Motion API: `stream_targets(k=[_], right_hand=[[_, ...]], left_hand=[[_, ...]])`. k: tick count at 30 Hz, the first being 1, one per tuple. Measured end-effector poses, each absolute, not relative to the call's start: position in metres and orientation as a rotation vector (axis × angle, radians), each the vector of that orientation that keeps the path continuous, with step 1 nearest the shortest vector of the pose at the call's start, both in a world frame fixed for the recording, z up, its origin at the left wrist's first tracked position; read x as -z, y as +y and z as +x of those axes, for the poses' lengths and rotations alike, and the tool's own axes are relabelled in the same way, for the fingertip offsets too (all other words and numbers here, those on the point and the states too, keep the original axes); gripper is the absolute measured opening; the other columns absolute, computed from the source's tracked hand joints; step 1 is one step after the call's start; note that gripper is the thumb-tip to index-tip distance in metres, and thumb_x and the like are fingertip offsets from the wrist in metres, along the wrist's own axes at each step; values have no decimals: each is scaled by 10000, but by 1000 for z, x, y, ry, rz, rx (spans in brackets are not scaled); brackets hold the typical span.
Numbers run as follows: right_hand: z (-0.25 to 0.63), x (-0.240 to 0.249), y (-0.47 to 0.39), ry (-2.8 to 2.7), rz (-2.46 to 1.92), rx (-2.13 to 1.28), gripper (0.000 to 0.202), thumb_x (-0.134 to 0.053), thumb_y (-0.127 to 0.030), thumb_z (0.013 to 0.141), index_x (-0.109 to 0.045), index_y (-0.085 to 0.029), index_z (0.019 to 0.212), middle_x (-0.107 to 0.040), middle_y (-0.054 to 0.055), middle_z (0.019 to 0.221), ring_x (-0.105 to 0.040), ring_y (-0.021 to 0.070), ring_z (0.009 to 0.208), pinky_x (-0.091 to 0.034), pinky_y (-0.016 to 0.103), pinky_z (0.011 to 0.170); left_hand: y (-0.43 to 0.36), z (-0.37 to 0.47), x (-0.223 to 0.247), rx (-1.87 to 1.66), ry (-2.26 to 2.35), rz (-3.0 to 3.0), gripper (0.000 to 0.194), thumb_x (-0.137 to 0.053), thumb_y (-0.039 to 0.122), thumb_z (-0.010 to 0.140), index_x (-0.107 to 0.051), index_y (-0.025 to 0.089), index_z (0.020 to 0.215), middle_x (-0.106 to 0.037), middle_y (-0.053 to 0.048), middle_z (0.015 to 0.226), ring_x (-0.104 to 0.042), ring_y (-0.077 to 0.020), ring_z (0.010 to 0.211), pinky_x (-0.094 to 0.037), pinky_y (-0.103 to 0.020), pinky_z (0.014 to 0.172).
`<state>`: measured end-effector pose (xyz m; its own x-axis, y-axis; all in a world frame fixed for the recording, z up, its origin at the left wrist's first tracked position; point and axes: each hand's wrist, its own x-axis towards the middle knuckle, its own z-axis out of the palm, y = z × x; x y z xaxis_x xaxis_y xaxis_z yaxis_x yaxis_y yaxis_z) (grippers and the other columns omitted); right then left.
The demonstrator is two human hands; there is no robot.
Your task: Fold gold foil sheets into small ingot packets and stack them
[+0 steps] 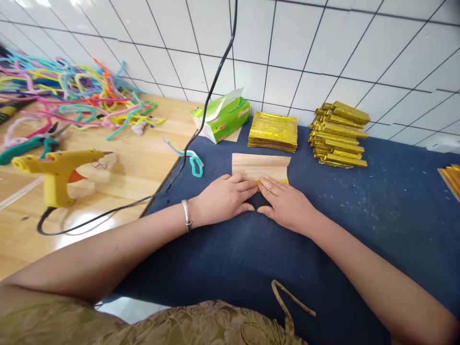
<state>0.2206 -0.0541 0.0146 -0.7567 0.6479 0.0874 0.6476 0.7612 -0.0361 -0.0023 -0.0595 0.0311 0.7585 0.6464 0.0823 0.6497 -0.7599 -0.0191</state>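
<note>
A sheet of gold foil paper (260,166) lies on the dark blue cloth, its pale brown side up. Along its near edge a narrow gold strip shows, folded over. My left hand (223,199), with a silver bangle at the wrist, lies with fingers stretched out on the left part of this edge. Beside it, my right hand (287,205) rests flat on the right part, its fingertips close to those of the left. Both thumbs point inward on the cloth below the sheet. The fingers hide most of the folded edge.
Behind the sheet are a stack of gold paper (273,130), a pile of folded gold strips (338,136) and a green tissue box (223,115). On the wooden table stand a yellow glue gun (57,172), teal-handled pliers (27,146) and tangled pipe cleaners (79,91). A black cord (212,91) hangs across.
</note>
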Motion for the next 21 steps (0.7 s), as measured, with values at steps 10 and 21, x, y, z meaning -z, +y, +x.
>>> stream_targets(k=[10, 21], right_hand=[[219, -50, -78, -2944, -1562, 184, 744, -450, -570, 867, -452, 4, 1340, -468, 237, 1372, -450, 324, 1273, -420, 413, 978], [200, -75, -108, -3110, -1360, 130, 517, -565, -520, 826, -672, -40, 986, -689, 209, 915, -641, 298, 830, -450, 390, 719]], left_hand=[[-85, 0, -40, -14, -1131, -2754, 479, -366, 437, 955, -573, 78, 1195, -617, -154, 1177, -577, -249, 1062, -420, -360, 849], [-58, -6, -36, 161, -1232, -2803, 382, -411, 457, 934, -584, 136, 1049, -616, -118, 1164, -584, -227, 1078, -401, -354, 912]])
